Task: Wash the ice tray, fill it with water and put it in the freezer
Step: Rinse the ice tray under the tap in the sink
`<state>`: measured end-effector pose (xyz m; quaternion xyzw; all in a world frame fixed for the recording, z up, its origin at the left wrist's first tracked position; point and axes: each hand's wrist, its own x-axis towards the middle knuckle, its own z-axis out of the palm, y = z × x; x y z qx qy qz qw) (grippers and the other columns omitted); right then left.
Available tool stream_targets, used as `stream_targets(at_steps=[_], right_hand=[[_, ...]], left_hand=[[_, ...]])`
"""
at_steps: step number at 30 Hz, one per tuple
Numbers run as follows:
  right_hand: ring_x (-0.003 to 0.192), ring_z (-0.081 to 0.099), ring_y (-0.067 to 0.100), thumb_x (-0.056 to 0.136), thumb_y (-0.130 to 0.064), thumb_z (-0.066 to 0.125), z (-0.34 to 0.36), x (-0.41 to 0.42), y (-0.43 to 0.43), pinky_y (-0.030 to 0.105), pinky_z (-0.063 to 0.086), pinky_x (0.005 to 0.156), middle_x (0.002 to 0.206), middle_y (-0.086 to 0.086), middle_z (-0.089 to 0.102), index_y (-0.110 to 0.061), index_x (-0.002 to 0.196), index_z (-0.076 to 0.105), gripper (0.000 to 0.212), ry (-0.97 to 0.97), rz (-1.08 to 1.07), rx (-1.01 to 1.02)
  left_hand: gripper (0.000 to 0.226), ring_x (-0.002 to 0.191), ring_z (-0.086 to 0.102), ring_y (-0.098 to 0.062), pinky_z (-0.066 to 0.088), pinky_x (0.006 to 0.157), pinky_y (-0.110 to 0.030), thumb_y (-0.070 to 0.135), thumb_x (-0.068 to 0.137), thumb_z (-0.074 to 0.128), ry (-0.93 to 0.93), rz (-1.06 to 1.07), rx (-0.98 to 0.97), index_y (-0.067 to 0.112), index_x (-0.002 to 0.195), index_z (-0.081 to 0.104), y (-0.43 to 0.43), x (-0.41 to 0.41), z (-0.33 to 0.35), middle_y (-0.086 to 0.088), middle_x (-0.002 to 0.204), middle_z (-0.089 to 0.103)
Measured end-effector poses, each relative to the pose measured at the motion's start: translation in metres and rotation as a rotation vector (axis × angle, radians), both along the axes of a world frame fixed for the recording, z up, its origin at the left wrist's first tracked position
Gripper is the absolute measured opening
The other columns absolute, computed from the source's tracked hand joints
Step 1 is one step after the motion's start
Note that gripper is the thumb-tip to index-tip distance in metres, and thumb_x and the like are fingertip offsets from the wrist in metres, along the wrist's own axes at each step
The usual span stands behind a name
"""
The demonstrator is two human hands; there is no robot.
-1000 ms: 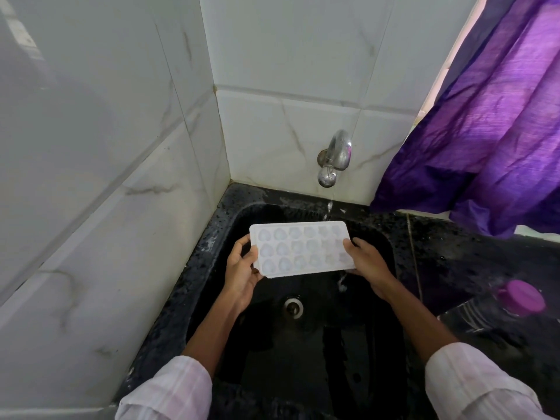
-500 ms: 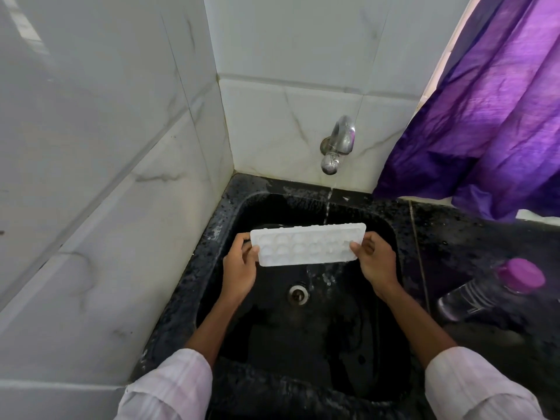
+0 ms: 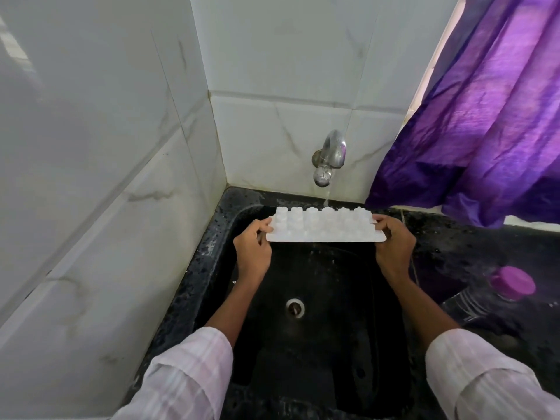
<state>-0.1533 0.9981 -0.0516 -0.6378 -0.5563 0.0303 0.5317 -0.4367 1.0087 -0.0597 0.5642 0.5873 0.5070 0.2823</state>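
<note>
Water [image 3: 326,199] trickles from the chrome tap [image 3: 328,159] onto the white ice tray [image 3: 324,227], held bumpy underside up over the black speckled sink [image 3: 212,237]. The left hand [image 3: 253,247] and right hand [image 3: 394,244] pinch its short ends. A purple-capped clear bottle [image 3: 472,304] rests at right, near a crinkled purple curtain [image 3: 485,116].

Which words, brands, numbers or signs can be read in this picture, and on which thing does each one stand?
None can be read.
The ice tray and the tap show no print.
The purple-capped bottle is too blurred to tell whether it bears a label.
</note>
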Motion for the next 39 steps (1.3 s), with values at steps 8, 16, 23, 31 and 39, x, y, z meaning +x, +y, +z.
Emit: stream_targets(at_steps=[8,16,23,31,39], right_hand=[[0.088,0.066,0.02,0.075,0.02,0.062,0.003,0.011,0.018,0.015,0.049,0.08,0.097,0.012,0.073,-0.002,0.075,0.065,0.022,0.039,-0.045,0.046],[0.075,0.061,0.0,0.082,0.008,0.069,0.01,0.01,0.037,0.002,0.044,0.074,0.085,-0.005,0.069,-0.013,0.086,0.07,0.022,0.172,-0.009,-0.166],[0.089,0.066,0.015,0.089,-0.024,0.072,-0.011,0.01,0.042,0.026,0.047,0.083,0.094,0.001,0.073,-0.013,0.103,0.074,0.018,0.262,0.023,-0.479],[0.083,0.071,0.016,0.091,-0.03,0.07,-0.02,-0.009,0.031,0.034,0.059,0.076,0.093,0.002,0.075,-0.012,0.088,0.076,0.019,0.34,0.121,-0.916],[0.09,0.067,0.034,0.096,-0.046,0.056,0.014,-0.023,0.062,0.035,0.046,0.075,0.083,0.014,0.068,0.003,0.08,0.066,0.053,0.034,0.164,-0.926]], left_hand=[[0.035,0.121,0.063,-0.018,0.051,0.099,-0.021,-0.023,0.084,0.049,0.02,-0.033,-0.035,0.008,0.08,0.065,0.028,0.01,0.011,-0.01,0.124,0.07],[0.018,0.105,0.066,-0.012,0.051,0.091,-0.024,0.0,0.096,0.059,0.022,-0.056,-0.125,0.013,0.1,0.07,0.05,0.015,0.011,0.005,0.105,0.07],[0.022,0.096,0.068,-0.018,0.055,0.081,-0.035,0.021,0.102,0.054,0.132,-0.004,-0.291,0.014,0.115,0.07,0.047,0.004,-0.007,-0.003,0.105,0.074],[0.022,0.095,0.066,-0.013,0.052,0.067,-0.025,0.036,0.103,0.052,-0.214,-0.01,-0.492,0.021,0.119,0.057,0.009,-0.011,-0.026,0.002,0.108,0.066],[0.026,0.106,0.066,-0.025,0.053,0.093,-0.043,0.023,0.101,0.055,0.101,-0.017,-0.52,0.016,0.124,0.065,-0.027,-0.044,-0.045,-0.002,0.111,0.071]])
